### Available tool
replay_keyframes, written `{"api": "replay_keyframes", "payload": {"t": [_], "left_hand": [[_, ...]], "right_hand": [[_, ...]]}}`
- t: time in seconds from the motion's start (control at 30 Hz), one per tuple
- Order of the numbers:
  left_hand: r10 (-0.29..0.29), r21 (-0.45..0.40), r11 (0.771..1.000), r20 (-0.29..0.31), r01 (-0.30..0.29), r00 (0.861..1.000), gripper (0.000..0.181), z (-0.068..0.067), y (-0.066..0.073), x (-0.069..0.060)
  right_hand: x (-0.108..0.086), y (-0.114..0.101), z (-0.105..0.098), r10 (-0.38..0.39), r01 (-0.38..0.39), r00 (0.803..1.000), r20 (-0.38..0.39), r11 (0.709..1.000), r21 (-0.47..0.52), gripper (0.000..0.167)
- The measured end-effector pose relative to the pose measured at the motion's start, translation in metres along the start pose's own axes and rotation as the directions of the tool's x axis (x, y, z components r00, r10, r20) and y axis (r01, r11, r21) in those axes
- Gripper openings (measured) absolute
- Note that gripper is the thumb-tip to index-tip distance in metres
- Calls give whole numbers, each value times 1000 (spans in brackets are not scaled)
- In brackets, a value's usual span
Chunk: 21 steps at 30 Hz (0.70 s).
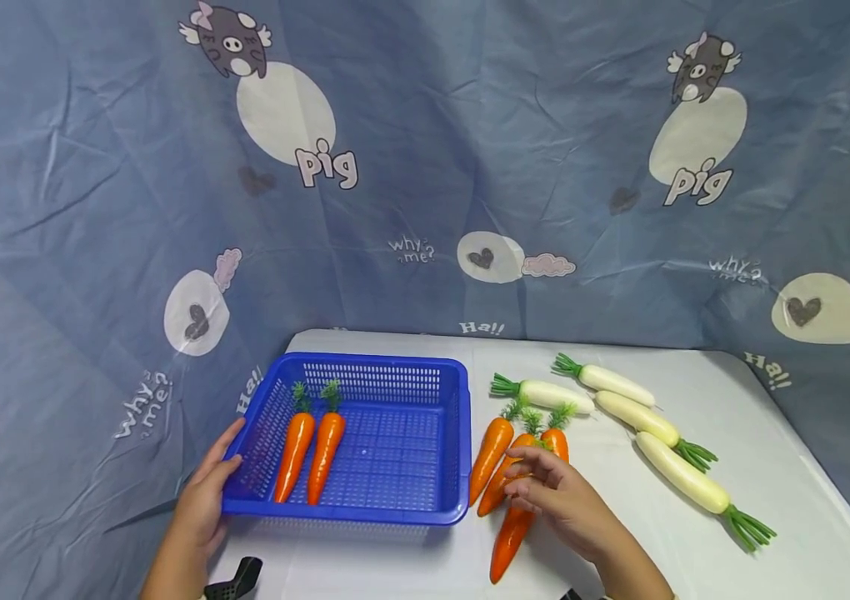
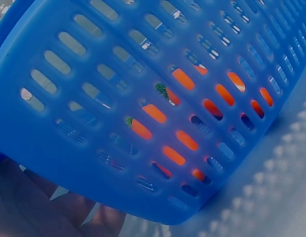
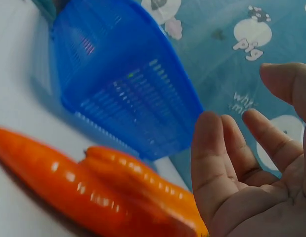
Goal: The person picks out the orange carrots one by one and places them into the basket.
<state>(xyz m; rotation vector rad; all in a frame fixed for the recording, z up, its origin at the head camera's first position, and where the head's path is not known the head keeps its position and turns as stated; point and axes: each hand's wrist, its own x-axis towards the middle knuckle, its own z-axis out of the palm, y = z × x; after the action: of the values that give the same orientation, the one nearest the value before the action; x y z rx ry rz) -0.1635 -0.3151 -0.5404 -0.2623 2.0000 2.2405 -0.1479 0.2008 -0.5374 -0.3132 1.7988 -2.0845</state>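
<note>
A blue plastic basket (image 1: 365, 512) stands on the white table, with two orange carrots (image 1: 326, 454) lying side by side in its left part. My left hand (image 1: 203, 492) grips the basket's left rim, thumb over the edge; in the left wrist view its fingers (image 2: 68, 207) show at the rim beside the slotted wall. To the right of the basket lie several more carrots (image 1: 492, 454) with green tops. Over this pile hovers my right hand (image 1: 563, 500), its fingers loosely bent and apart. The right wrist view shows nothing between those fingers (image 3: 209, 163), with carrots (image 3: 93, 192) below.
Several white radishes (image 1: 683, 471) with green stems lie right of and behind the carrots. A blue cloth with pig prints (image 1: 425, 167) hangs behind and around the table. The white tabletop (image 1: 350, 567) shows in front of the basket.
</note>
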Motion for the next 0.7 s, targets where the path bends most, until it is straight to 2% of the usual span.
{"api": "replay_keyframes", "payload": {"t": [0.2,0.33,0.4,0.57,0.7], "left_hand": [[25,-20,1000,20,-24,1000,55,-2,-1,1],[46,-33,998,30,-45,998,56,-5,-2,1],[47,-32,998,28,-46,998,55,-5,-3,1],[45,-25,999,26,-44,999,55,-4,-5,0],[42,-17,999,21,-42,999,56,-3,-3,2]], "right_hand": [[-9,3,-9,-2,-5,996,-86,997,-77,55],[-12,5,-12,-26,5,990,-141,989,-145,56],[-14,5,-13,-25,-8,981,-191,985,-170,55],[-16,2,-16,-9,-62,939,-344,979,-195,51],[-15,0,-21,-34,-66,901,-432,975,-213,47]]}}
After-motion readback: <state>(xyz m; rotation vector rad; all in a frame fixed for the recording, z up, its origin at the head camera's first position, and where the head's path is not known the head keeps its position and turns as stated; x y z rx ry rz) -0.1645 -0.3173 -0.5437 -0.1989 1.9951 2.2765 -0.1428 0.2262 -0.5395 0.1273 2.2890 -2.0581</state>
